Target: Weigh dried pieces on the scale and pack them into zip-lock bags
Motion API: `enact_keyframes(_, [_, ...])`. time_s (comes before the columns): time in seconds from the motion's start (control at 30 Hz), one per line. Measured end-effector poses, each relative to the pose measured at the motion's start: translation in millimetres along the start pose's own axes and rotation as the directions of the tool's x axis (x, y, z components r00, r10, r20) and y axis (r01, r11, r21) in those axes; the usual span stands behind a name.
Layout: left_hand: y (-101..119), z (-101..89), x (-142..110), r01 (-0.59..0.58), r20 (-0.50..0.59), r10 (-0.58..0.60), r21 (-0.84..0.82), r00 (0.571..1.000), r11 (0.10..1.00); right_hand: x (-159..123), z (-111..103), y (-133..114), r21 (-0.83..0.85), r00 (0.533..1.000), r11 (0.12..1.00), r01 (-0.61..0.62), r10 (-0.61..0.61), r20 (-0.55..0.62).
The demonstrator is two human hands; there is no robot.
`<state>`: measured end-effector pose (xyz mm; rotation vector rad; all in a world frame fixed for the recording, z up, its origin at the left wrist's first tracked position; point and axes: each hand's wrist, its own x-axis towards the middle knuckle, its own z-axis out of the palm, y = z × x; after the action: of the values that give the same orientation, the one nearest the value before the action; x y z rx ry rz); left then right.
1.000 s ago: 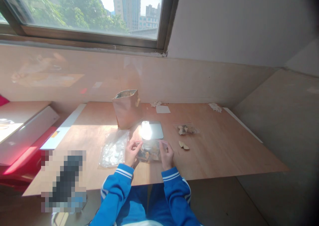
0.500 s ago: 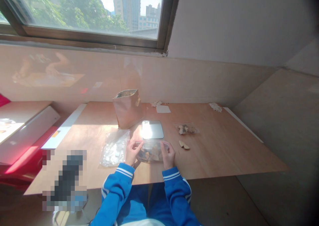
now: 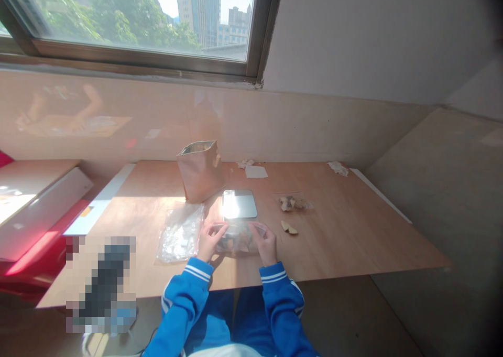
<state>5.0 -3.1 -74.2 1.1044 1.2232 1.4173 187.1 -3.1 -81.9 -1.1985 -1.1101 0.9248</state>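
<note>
A small clear zip bag [image 3: 238,238] holding brownish pieces lies on the wooden table [image 3: 346,241] near its front edge. My left hand [image 3: 209,241] pinches the bag's left upper edge, and my right hand [image 3: 266,244] pinches its right upper edge. Both arms wear blue sleeves with white stripes. Just behind the bag sits a flat silver scale [image 3: 239,204], bright with sun glare.
A stack of empty clear bags [image 3: 181,233] lies left of my hands. An open kraft pouch [image 3: 199,170] stands behind the scale. A second filled clear bag [image 3: 294,204] and loose pieces [image 3: 289,228] lie to the right. Paper scraps [image 3: 256,171] rest by the wall.
My hands and the bag shifted slightly nearer to me, and my right hand slid a little to the right along the bag's top edge.
</note>
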Motion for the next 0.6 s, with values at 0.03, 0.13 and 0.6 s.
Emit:
enact_keyframes(0.03, [0.2, 0.0, 0.0, 0.004, -0.001, -0.004, -0.001, 1.000, 1.000, 0.2, -0.8, 0.4, 0.000, 1.000, 1.000, -0.008, 0.008, -0.007])
enact_keyframes(0.13, [1.8, 1.1, 0.3, 0.025, -0.005, -0.025, -0.001, 1.000, 1.000, 1.0, -1.2, -0.2, -0.013, 1.000, 1.000, -0.010, 0.010, -0.028])
enact_keyframes(0.6, [2.0, 2.8, -1.0, 0.125, -0.029, -0.126, -0.031, 0.992, 0.992, 2.8, 0.9, -5.3, 0.008, 0.999, 1.000, -0.029, 0.028, 0.034])
